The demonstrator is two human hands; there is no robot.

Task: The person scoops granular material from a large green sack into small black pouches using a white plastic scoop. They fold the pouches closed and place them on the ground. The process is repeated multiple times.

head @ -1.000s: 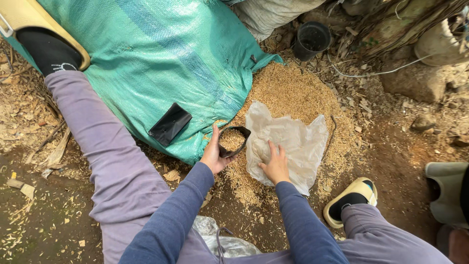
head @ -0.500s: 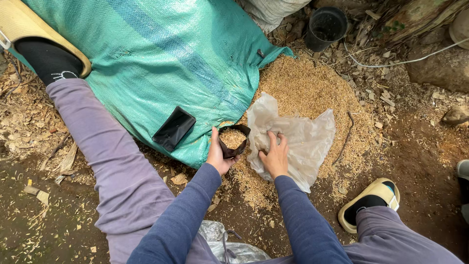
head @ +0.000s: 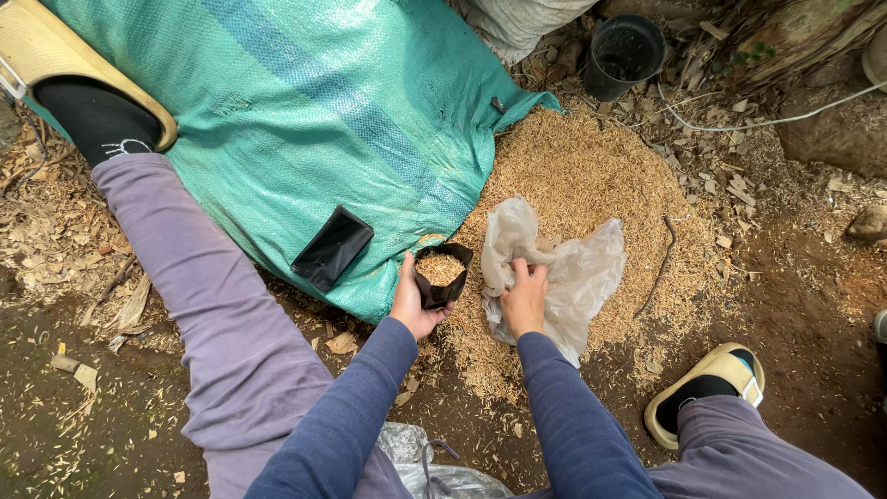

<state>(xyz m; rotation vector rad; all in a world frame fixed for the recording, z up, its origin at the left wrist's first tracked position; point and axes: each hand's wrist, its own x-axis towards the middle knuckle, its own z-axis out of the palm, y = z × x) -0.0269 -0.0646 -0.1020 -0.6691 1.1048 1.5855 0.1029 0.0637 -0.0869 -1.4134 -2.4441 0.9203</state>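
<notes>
**Husks in a small black bag**

A flat black bag (head: 332, 248) lay on the green sack (head: 305, 120). The left hand (head: 413, 303), arm outstretched, closed its grip around a husk-filled small black bag (head: 442, 275). The right hand (head: 525, 298) pinched the crumpled plastic sheet (head: 564, 268) over the husk pile (head: 591, 171).

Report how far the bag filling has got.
Done: the small black bag in the left hand looks nearly full of husk. In hand: the right hand grips a clear plastic sheet on the husk pile. Left: a flat black bag lies unfilled on the green sack.
</notes>
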